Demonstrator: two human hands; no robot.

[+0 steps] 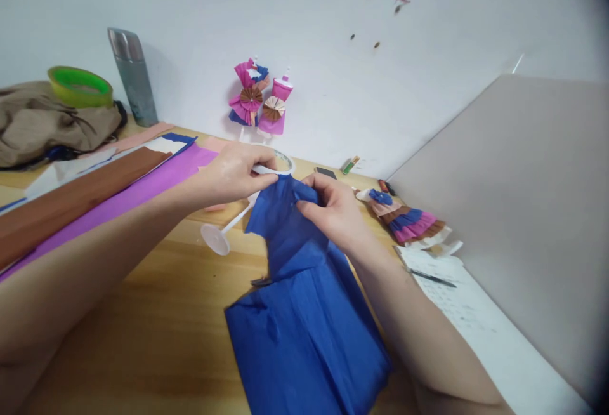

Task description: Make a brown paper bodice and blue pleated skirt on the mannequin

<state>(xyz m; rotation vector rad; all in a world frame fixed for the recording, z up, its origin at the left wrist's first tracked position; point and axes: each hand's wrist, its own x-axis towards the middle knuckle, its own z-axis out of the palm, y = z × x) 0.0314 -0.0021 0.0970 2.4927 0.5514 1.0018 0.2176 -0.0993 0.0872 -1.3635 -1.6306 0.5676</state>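
A long piece of blue crepe paper (309,326) spreads from the centre down to the bottom edge of the view. My left hand (238,174) is closed, pinching the paper's top edge beside a white tape roll (284,161). Just right of it, my right hand (330,202) grips a fold of the same paper between thumb and fingers. Under the hands, a white stand with a round clear base (216,238) leans at a tilt; its upper part is hidden by the paper and my left hand.
Brown paper (80,202) and purple paper (183,171) lie at left, near a grey bottle (133,79) and green tape (80,87). Two small dressed forms (259,101) stand at the wall. At right are a layered paper dress (409,221), written sheets (457,301) and a pen (432,278).
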